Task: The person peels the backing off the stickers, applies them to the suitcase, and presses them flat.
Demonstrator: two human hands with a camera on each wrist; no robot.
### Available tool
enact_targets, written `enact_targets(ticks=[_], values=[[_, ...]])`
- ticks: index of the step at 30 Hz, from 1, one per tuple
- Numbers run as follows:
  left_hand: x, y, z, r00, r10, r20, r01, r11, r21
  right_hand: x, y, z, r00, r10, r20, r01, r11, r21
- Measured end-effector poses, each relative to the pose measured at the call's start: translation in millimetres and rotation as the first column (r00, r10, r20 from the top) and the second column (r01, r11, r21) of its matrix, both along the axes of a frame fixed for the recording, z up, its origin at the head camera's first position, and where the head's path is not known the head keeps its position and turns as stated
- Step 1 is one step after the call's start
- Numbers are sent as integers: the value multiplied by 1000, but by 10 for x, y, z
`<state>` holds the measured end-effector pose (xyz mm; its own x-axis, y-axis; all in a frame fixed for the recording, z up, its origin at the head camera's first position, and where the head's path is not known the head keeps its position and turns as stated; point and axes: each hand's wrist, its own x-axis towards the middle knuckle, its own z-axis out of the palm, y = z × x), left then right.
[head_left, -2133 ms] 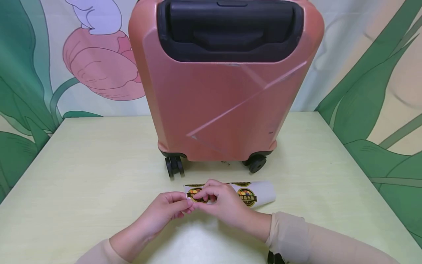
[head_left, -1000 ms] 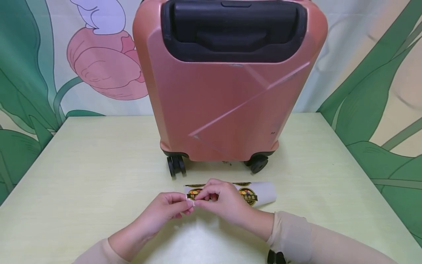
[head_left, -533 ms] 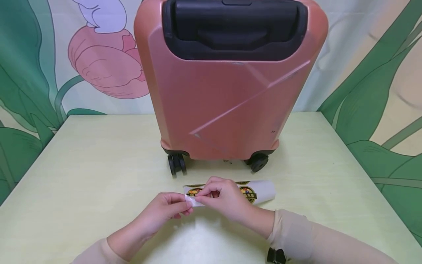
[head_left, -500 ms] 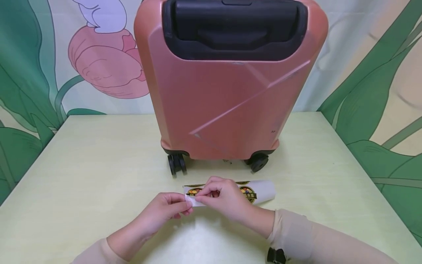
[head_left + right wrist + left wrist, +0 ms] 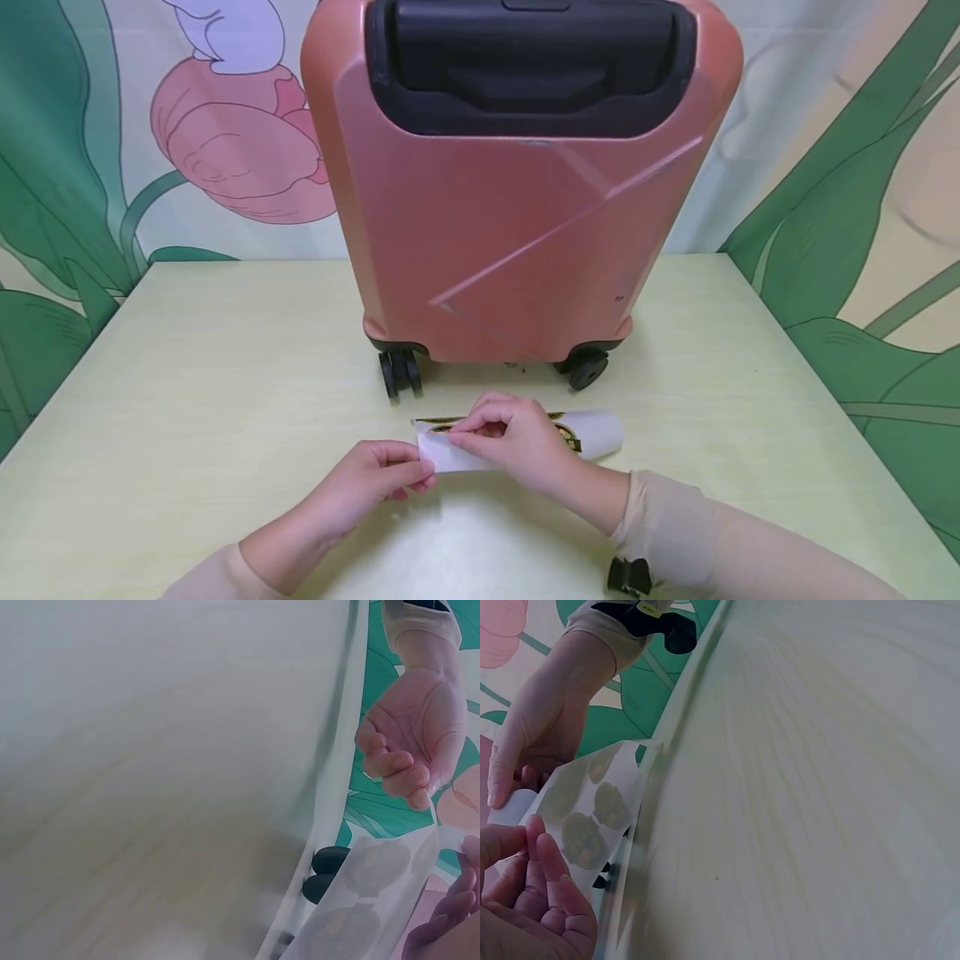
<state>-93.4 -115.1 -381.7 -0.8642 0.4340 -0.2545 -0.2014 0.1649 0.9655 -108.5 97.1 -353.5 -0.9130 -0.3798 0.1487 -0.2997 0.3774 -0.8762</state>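
Pale table; pink suitcase standing on it.

I've got the left arm reaching from lower left, left grip pinching, thumb over curled fingers; its palm faces the right-wrist view. Right arm from lower right, right grip pinching too, thumb against fingers. Both wrists bare. Grips close but apart, right slightly higher in my head view.

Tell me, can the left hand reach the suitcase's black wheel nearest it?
Probably yes: only tabletop shows between the left hand and that caster wheel. But it pinches the sticker sheet, so it may have to let go first.
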Motion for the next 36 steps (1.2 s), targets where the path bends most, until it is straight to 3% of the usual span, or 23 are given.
enact_targets(ticks=[25, 36], values=[[-14, -27, 0, 1000, -17, -13, 16, 999, -38, -110, 99, 92, 997, -38, -63, 34, 997, -66], [-34, -72, -23, 1000, -21, -18, 19, 996, -90, -160, 139, 117, 997, -67, -43, 62, 991, -116]])
